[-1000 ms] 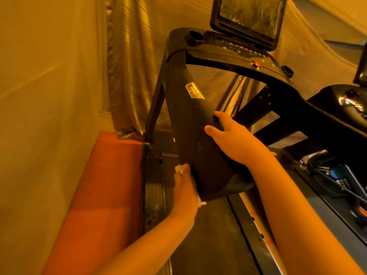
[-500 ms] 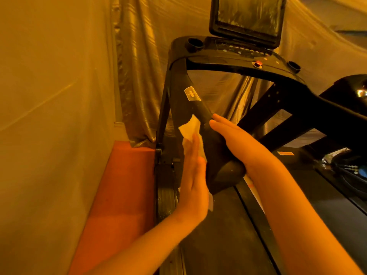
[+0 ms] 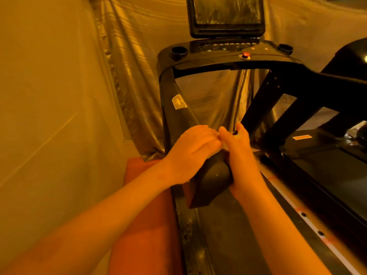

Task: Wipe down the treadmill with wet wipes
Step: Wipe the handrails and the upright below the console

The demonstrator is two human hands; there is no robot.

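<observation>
Atop treadmill handrail (image 3: 210, 181): left hand (image 3: 190, 147), right hand (image 3: 237, 145).

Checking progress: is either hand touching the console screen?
No, both the left hand and right hand are on the handrail, below the screen.

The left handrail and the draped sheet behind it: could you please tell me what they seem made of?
The left handrail looks like moulded plastic, matte black: dull, speckled surface, rounded end. The draped sheet is likely thin plastic film, glossy: bright streaks along hanging folds.
</observation>
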